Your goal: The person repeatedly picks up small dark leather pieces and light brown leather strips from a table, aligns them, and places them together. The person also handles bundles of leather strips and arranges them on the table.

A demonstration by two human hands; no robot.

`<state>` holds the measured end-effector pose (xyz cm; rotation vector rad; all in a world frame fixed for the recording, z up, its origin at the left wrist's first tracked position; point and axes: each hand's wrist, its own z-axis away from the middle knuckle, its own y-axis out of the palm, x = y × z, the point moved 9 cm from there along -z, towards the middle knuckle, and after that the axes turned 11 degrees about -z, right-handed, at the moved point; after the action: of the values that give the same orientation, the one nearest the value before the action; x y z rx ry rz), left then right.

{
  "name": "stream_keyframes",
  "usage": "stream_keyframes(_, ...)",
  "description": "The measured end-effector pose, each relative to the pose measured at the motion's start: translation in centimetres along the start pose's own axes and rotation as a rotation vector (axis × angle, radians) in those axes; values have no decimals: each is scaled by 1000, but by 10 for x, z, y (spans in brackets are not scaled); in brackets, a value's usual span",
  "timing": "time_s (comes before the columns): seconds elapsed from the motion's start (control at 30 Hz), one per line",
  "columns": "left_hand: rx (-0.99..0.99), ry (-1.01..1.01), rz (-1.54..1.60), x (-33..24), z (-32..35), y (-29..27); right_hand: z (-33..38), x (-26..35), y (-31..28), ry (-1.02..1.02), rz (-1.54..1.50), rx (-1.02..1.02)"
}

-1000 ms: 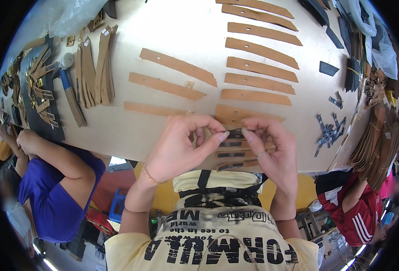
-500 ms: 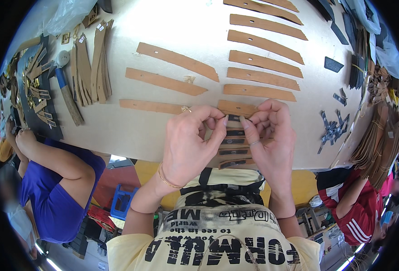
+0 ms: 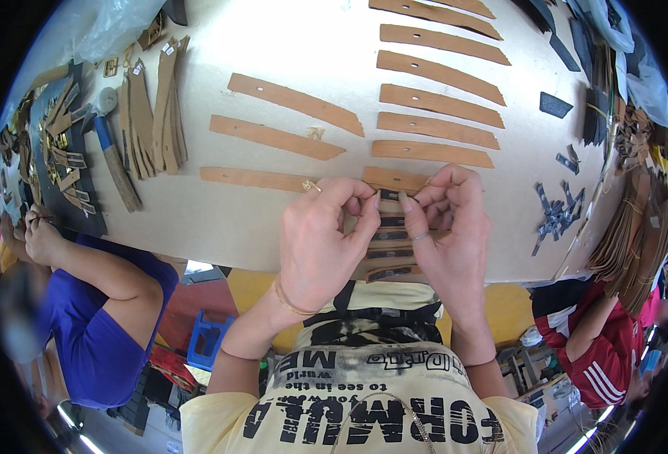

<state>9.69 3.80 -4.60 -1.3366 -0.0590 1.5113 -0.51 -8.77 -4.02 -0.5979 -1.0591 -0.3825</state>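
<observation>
Between my two hands is a small black slotted strip (image 3: 390, 195), lying on a tan leather strap. My left hand (image 3: 320, 238) pinches its left end between thumb and index finger. At its right end my right hand (image 3: 457, 227) presses with the thumb, fingers curled in. Below it, toward me, several more straps carry black pieces (image 3: 391, 253) of the same kind. Just beyond my fingertips lies a bare tan strap (image 3: 394, 178) with a small slot. My fingers partly cover the strap ends.
Slotted tan straps (image 3: 436, 151) lie in a column going away from me, with three more (image 3: 250, 178) to the left. A blue-handled hammer (image 3: 114, 155) rests beside strap bundles (image 3: 169, 113). Loose black pieces (image 3: 557, 216) lie right. A co-worker's hand (image 3: 42, 238) is at far left.
Both hands keep the same pinch on the black strip, nearly in place. The whole view has shifted slightly.
</observation>
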Motion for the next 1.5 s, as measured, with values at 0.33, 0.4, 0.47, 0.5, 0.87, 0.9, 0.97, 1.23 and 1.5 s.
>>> stream_keyframes(0.33, -216, 334, -388, -17, 30, 2, 0, 2, 0, 23, 20, -13)
stream_keyframes(0.4, -214, 373, -483, -18, 35, 4, 0, 6, -1, -1, 31, -9)
stream_keyframes(0.47, -217, 399, -575, -19, 38, 6, 2, 4, -1, 17, 29, -8)
stream_keyframes(0.5, -204, 405, -635, -20, 39, 8, 2, 0, -2, 34, 22, -8)
stream_keyframes(0.87, -243, 358, -542, -19, 37, 3, 10, 1, -28, -55, 148, -125)
stream_keyframes(0.9, -248, 353, -522, -19, 37, 2, 10, 0, -29, -35, 136, -120)
stream_keyframes(0.97, -248, 347, -470, -20, 36, 0, 11, -3, -31, 8, 95, -119)
stream_keyframes(1.23, -287, 404, -285, -17, 37, -3, 23, 22, -47, -269, 259, -142)
stream_keyframes(1.5, -835, 199, -497, 36, 18, -126, 28, 31, -86, -411, 310, -302)
